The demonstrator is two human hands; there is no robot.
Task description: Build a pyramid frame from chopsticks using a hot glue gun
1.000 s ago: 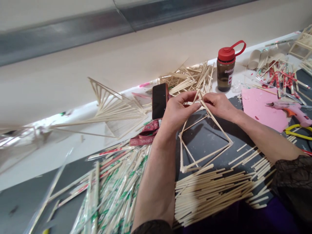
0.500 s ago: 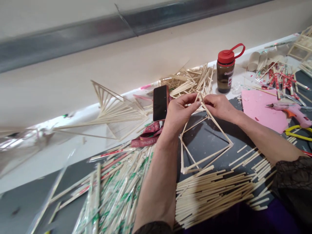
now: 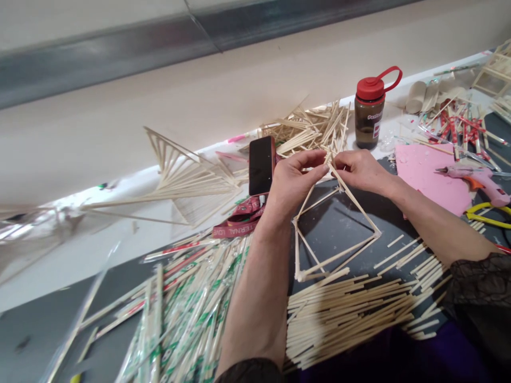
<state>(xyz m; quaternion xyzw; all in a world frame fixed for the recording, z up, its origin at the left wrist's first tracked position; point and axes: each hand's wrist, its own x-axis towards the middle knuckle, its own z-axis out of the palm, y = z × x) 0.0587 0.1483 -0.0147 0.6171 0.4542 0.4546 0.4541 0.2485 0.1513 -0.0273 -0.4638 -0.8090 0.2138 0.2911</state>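
Observation:
A frame of wooden sticks [image 3: 351, 204], joined at its corners with whitish blobs, stands on the dark table top. My left hand [image 3: 301, 173] pinches the far upper corner of this frame between thumb and fingers. From the other side, my right hand [image 3: 359, 169] has its fingers closed on the same corner. The fingertips partly cover the joint there. Just below the frame lies a wide pile of loose wooden sticks [image 3: 351, 314].
Paper- and plastic-wrapped chopsticks [image 3: 199, 303] lie left of my left forearm, near a phone [image 3: 261, 166] and a red lanyard [image 3: 235, 226]. A brown bottle [image 3: 368, 119] stands behind my hands. Rightward are a pink sheet [image 3: 427, 178], a glue gun [image 3: 475, 178] and a fan-shaped stick model [image 3: 187, 181] leftward.
Both hands stay at the frame's upper corner, with only slight finger shifts. The whole view has moved a little.

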